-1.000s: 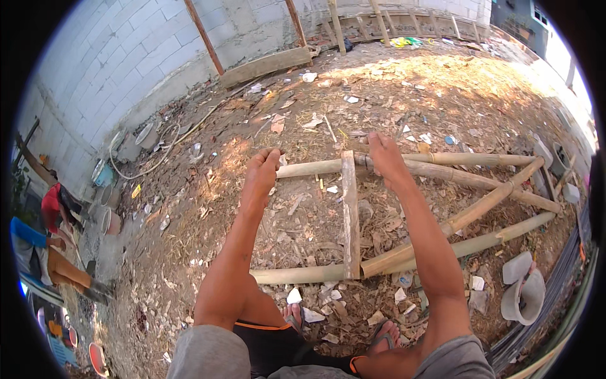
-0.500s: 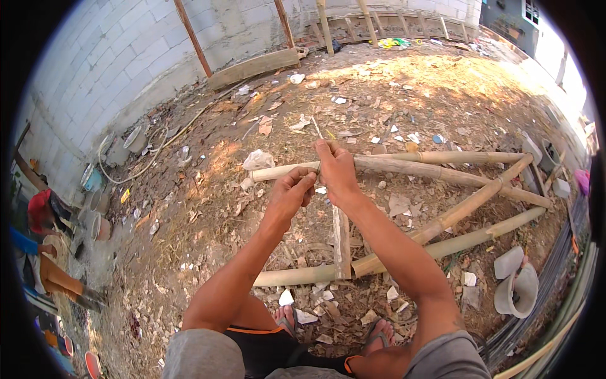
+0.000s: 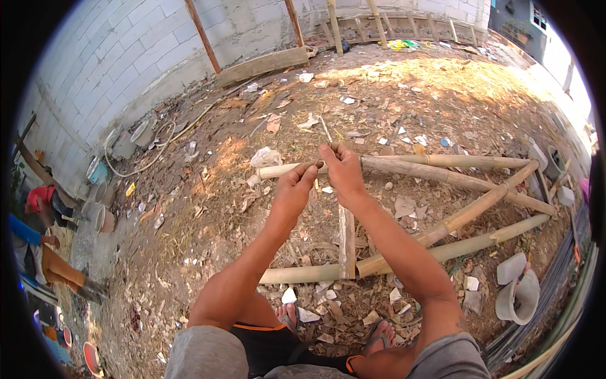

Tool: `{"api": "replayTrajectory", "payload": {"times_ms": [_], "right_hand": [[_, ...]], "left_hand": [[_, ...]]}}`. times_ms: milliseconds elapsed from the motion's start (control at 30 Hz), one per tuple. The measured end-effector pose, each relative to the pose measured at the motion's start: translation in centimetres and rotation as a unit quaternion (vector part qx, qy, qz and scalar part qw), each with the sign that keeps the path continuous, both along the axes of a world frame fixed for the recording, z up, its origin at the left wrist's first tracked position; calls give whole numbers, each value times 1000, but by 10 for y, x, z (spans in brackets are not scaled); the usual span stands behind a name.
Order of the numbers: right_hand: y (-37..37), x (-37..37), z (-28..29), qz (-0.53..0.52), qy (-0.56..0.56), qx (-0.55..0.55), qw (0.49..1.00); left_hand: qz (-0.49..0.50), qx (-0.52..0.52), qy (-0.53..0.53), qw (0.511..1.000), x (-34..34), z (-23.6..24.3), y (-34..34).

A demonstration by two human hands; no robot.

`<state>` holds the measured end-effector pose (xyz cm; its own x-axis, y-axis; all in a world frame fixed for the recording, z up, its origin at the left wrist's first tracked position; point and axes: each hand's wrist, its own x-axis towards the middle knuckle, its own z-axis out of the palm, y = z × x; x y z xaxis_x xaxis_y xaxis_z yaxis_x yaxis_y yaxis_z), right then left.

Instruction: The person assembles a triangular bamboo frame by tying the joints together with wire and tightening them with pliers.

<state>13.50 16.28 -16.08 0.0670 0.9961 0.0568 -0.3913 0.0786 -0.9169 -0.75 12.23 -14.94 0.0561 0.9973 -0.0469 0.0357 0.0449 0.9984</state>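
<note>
My left hand (image 3: 297, 191) and my right hand (image 3: 341, 177) are closed and close together above the bamboo frame (image 3: 429, 167) on the ground, their thumbs and fingertips pinched on something small and thin that I cannot make out. Behind and below them lie a pale bamboo pole (image 3: 274, 170) and an upright-running cross piece (image 3: 347, 243) of weathered wood, partly hidden by my right hand. A diagonal pole (image 3: 464, 215) crosses the frame to the right.
Two other people (image 3: 41, 205) work at the far left near buckets (image 3: 104, 218). A hose (image 3: 158, 155) lies by the block wall (image 3: 139, 38). Long dark rods (image 3: 568, 265) and a broken grey container (image 3: 516, 297) are at the right. Debris covers the dirt.
My two hands have moved inward from apart on either side to nearly touching, fingertips closed together. In the last half second they have shifted only slightly.
</note>
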Motion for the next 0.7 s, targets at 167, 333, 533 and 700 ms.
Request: {"api": "replayTrajectory", "payload": {"times_ms": [167, 333, 533, 700], "right_hand": [[6, 18, 8, -37, -176, 175, 968], [2, 22, 19, 32, -26, 59, 997], [13, 56, 34, 55, 95, -61, 992], [12, 56, 30, 77, 26, -54, 995]], "left_hand": [[-33, 53, 54, 997, 4, 6, -6], [11, 68, 70, 995, 9, 11, -13], [-10, 88, 95, 992, 11, 14, -15], [-14, 94, 97, 991, 15, 14, -18]]}}
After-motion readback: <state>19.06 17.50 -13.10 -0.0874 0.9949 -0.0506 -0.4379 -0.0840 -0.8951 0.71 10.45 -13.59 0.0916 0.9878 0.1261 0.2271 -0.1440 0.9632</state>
